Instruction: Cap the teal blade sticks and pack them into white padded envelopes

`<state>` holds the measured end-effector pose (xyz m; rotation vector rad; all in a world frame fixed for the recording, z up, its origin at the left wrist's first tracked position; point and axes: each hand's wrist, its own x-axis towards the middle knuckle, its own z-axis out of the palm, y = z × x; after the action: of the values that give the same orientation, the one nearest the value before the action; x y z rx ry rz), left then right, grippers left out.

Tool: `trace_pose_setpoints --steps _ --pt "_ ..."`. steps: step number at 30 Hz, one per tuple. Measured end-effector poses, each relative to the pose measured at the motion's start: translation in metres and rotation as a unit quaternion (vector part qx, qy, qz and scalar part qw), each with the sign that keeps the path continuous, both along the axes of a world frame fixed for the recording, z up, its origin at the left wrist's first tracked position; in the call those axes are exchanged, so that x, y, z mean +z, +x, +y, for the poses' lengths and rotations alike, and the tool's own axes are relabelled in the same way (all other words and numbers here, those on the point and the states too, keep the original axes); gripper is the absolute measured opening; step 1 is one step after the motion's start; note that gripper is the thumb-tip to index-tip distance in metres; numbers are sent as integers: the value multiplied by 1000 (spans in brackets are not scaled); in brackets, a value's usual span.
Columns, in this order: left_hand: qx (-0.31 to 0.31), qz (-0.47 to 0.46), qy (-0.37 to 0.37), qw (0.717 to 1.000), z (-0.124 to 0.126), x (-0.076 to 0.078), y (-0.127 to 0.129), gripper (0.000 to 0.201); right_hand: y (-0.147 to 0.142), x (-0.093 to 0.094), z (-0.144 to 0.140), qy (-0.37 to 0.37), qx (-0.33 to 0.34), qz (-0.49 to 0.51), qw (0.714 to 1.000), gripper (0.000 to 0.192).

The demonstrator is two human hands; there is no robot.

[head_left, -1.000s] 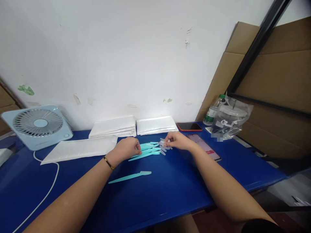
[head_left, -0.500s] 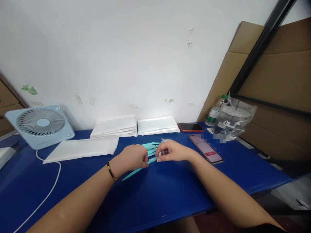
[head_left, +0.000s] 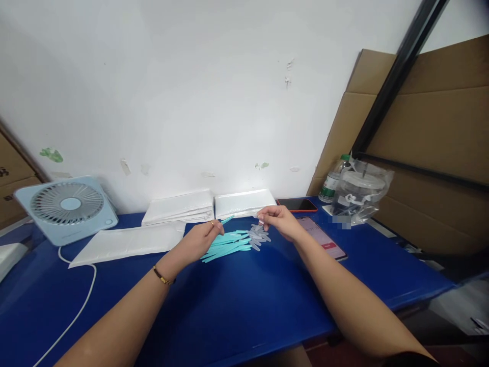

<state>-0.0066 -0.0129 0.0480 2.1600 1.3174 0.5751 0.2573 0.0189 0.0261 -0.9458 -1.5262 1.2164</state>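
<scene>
Now left hand (head_left: 198, 240) pinching teal stick (head_left: 226, 220) — right hand (head_left: 278, 220)

Sticks (head_left: 227, 244) on table (head_left: 244, 306), fan (head_left: 66, 206) far left, phone (head_left: 323, 237) right

Blue surface (head_left: 244, 306), white wall behind.
Fan (head_left: 68, 208) far left, white mailers (head_left: 130, 240), two phones (head_left: 298, 205), bagged jar (head_left: 359, 192) right.
</scene>
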Motion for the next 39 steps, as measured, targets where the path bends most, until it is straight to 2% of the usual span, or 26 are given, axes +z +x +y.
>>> trace_pose_setpoints --steps 2,5,12,19,33,35,36,39 --pt "26 -4 15 1000 -1 -6 -8 50 2 2 0 -4 0 18 1000 31" --pt "37 27 22 999 -3 -12 -13 45 -3 1 -2 -16 12 24 1000 30" --pt "47 57 83 994 -8 -9 -8 40 -22 -7 -9 -25 24 11 999 28" --pt "23 77 89 993 -11 -11 -5 39 -33 -3 -17 21 3 4 1000 29" --pt "-19 46 95 994 -11 -18 4 39 -52 -8 -27 14 58 -24 998 30" --pt "-12 48 128 991 -12 -18 6 33 -47 -7 -24 8 66 -47 997 29" --pt "12 46 164 985 -13 -18 7 30 -43 -7 -21 9 55 -49 997 28" --pt "89 44 275 956 -16 -19 12 35 -20 -7 -5 35 -39 -4 999 28"
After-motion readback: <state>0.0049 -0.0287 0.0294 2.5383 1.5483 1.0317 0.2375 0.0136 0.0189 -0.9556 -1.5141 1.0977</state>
